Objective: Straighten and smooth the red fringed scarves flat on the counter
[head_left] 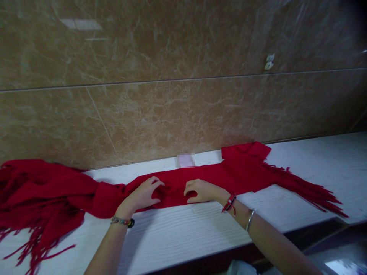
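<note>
A long red scarf [172, 177] with fringed ends lies stretched across the white surface. Its middle part is fairly flat, while the left part is bunched and loosely heaped. My left hand [145, 194] rests on the scarf left of its middle, fingers curved and the thumb apart from them. Facing it a short way to the right, my right hand [199, 191] touches the cloth with its fingers bent and a gap to the thumb. Neither hand shows cloth pinched between the fingers.
The white wood-grained surface [183, 229] runs along a brown marbled tile wall [172, 122]. A small pale blurred item [186, 160] sits between scarf and wall. Small white fittings [269, 62] are on the wall. The surface's dark front edge [229, 258] shows at the bottom.
</note>
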A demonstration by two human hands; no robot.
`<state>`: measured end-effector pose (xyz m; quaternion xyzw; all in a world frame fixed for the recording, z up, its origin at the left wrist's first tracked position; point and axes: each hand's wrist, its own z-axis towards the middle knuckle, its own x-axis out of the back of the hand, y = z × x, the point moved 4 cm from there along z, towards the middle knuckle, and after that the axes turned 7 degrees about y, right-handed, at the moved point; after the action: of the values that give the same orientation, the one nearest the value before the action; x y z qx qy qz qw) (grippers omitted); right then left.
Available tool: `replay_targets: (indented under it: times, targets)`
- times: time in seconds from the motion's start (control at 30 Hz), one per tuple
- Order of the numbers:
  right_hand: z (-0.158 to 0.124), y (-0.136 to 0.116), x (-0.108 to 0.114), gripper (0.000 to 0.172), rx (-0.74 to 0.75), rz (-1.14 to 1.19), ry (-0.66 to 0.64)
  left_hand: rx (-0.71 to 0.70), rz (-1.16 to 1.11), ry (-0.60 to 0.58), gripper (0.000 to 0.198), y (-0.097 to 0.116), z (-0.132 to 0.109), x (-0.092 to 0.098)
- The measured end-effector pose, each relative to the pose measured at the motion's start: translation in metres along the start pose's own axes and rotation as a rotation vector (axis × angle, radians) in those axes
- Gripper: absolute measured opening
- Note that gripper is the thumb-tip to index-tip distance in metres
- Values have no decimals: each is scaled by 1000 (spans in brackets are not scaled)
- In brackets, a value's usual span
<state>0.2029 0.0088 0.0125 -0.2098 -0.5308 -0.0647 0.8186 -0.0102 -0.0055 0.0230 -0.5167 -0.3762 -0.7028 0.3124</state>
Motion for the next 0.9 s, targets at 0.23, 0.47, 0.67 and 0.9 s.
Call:
replay_targets:
  times: [0.23, 0.47, 0.67, 0.9]
  targets:
    - [0, -14, -1, 25, 26, -165, 53, 39, 77, 136, 76, -14, -41, 3]
    - [4, -27, -15, 17, 79, -263, 9, -33, 303, 284, 57, -43, -78, 8]
    - [0, -17, 5, 22, -29, -76, 162, -32, 465, 339, 33, -58, -106, 15]
    - [-4, -27, 1, 22, 36, -65, 53, -15, 530, 262, 37, -53, -115, 14]
